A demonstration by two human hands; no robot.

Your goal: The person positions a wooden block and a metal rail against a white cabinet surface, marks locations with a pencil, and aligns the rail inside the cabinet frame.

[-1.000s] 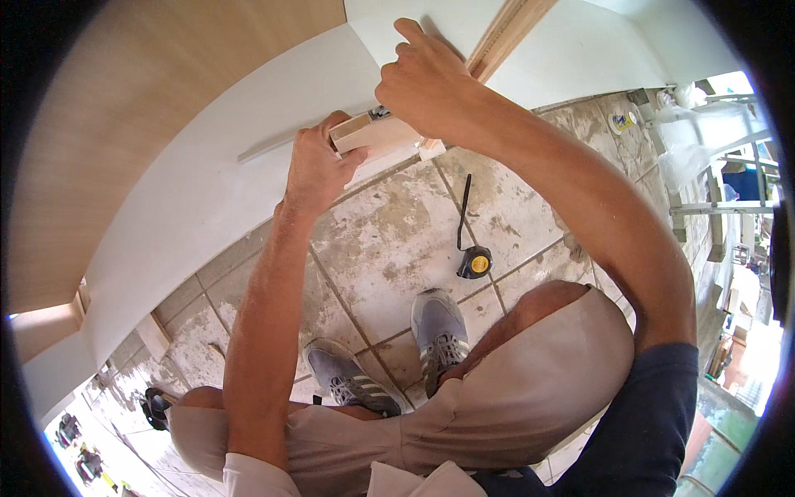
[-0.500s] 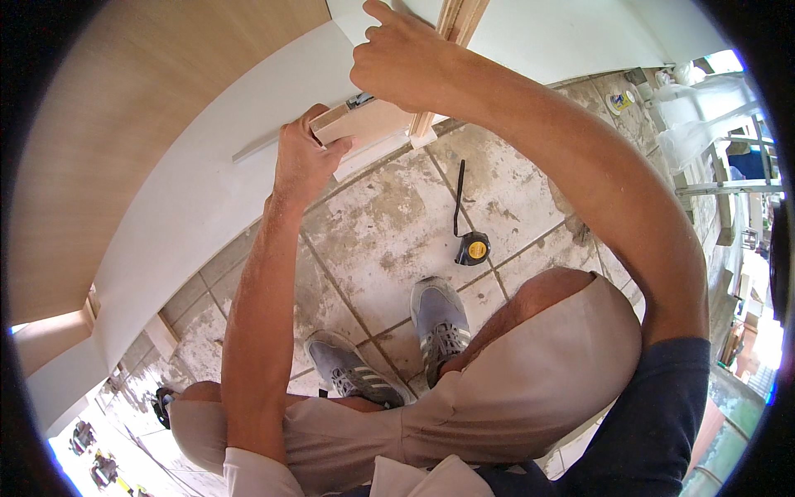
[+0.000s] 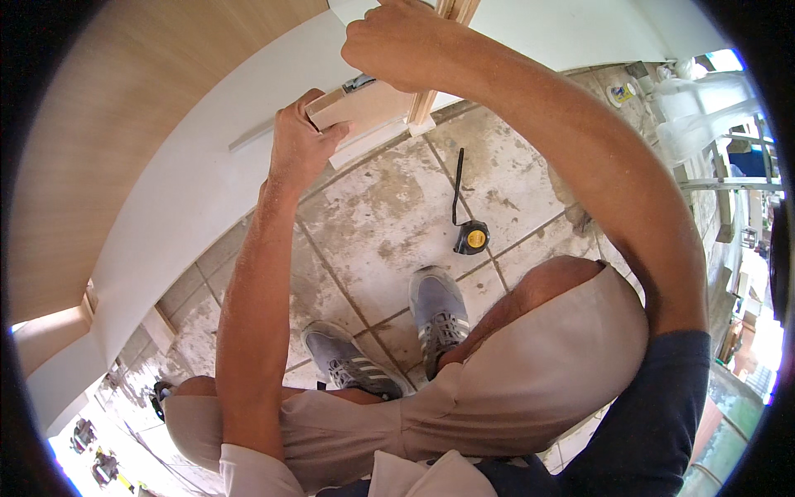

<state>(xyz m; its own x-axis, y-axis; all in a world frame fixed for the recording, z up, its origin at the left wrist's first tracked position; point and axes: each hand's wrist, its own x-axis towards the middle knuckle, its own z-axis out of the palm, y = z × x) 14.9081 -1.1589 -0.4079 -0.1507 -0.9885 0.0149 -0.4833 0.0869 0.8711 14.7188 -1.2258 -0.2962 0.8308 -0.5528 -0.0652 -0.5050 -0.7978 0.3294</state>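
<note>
No text can be read, neither on the tape's round yellow label (image 3: 476, 239) nor on the tub (image 3: 619, 95) beyond it.

The right hand (image 3: 393, 48) covers the right end of the board (image 3: 373, 108) and part of the metal piece (image 3: 358, 83), so I can't see what its fingers touch; the hand's top is cut off. Some fingers of the left hand (image 3: 296, 142) vanish behind the board. The wooden strip (image 3: 457, 10) runs out of view above. Clutter (image 3: 748, 313) at far right is blurred; small items (image 3: 105, 468) at lower left are unreadable.
</note>
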